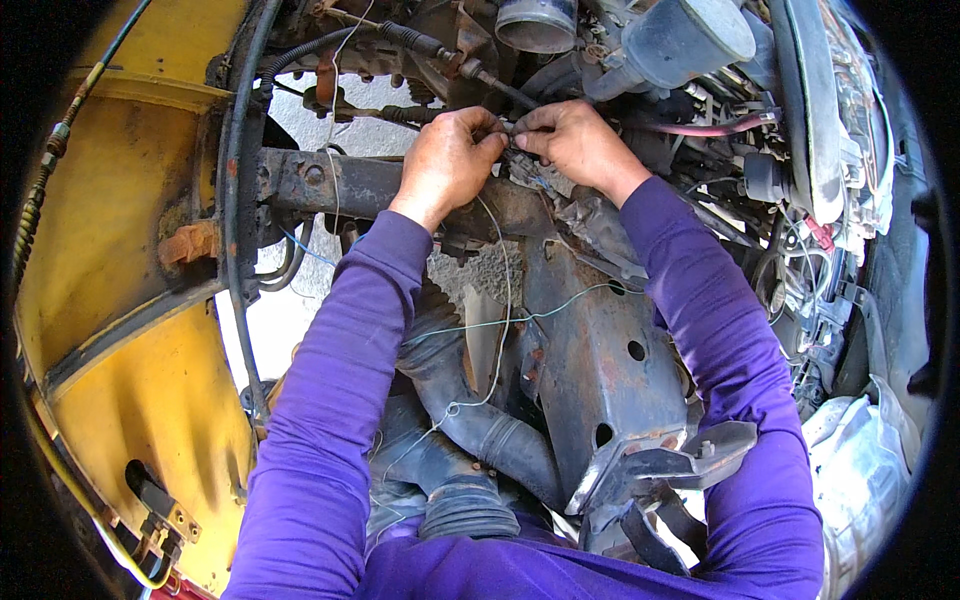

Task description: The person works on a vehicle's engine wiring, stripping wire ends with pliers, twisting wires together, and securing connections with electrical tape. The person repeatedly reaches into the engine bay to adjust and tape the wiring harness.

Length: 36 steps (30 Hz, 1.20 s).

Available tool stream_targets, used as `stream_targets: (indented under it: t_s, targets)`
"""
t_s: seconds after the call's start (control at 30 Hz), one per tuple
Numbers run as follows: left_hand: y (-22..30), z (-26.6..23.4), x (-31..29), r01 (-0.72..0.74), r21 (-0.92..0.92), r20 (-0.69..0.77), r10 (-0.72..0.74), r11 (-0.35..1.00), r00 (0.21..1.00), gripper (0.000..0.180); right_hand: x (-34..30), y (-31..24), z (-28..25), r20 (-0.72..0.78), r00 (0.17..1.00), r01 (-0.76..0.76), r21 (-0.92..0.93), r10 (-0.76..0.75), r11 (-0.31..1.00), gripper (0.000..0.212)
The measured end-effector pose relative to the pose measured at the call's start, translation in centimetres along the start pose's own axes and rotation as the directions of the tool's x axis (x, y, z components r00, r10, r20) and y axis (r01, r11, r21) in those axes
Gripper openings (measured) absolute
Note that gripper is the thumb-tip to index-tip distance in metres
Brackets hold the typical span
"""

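Observation:
My left hand (452, 160) and my right hand (578, 150) meet at the upper middle, above a dark metal beam (365, 188). Both are closed, thumbs and fingertips pinched together around a tiny spot that the fingers mostly cover. What they hold is too small to name. A thin white wire (508, 290) runs down from just below my left hand and curls into a loop near a ribbed duct; whether its upper end is in my fingers cannot be seen. Close behind my fingertips lies a dark cable with a metal fitting (470, 68).
Yellow rusted panels (130, 220) stand at the left. A grey holed metal beam (600, 340) lies between my forearms, beside a black hose (455, 390). At the upper right are a grey cylindrical canister (690, 40), a pink hose (715, 127) and bundled wires. A thin green-blue wire (545, 313) crosses below my hands.

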<state>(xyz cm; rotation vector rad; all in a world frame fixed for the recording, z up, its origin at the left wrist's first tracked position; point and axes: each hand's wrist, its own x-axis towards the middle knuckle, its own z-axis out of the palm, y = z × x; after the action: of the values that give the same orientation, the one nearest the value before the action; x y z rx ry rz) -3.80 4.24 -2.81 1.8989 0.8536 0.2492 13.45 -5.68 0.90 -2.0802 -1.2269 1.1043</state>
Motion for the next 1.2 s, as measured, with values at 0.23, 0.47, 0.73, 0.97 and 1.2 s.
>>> stream_targets:
  t_s: [0.23, 0.47, 0.73, 0.97, 1.2]
  targets:
    - [0.0, 0.0, -0.2, -0.007, 0.041, -0.037, 0.009, 0.999, 0.999, 0.029, 0.3, 0.2, 0.1, 0.006, 1.0, 0.028, -0.027, -0.028, 0.999, 0.029]
    - [0.5, -0.1, -0.3, -0.009, 0.05, -0.038, 0.011, 0.999, 0.999, 0.028, 0.5, 1.0, 0.2, 0.029, 0.999, 0.03, 0.077, -0.032, 0.997, 0.026]
    - [0.8, -0.2, -0.5, -0.004, 0.043, -0.056, 0.006, 0.999, 0.998, 0.028, 0.6, 1.0, 0.1, 0.055, 0.997, 0.045, 0.064, -0.048, 0.997, 0.027]
    - [0.5, -0.1, -0.3, -0.009, 0.087, -0.056, 0.013, 0.996, 0.998, 0.027, 0.6, 0.7, 0.1, 0.049, 0.997, 0.065, 0.029, -0.066, 0.997, 0.024]
    - [0.9, 0.0, -0.4, 0.006, 0.068, -0.049, -0.003, 0.998, 0.999, 0.024, 0.4, 1.4, 0.2, 0.036, 0.997, 0.06, 0.089, -0.064, 0.994, 0.024]
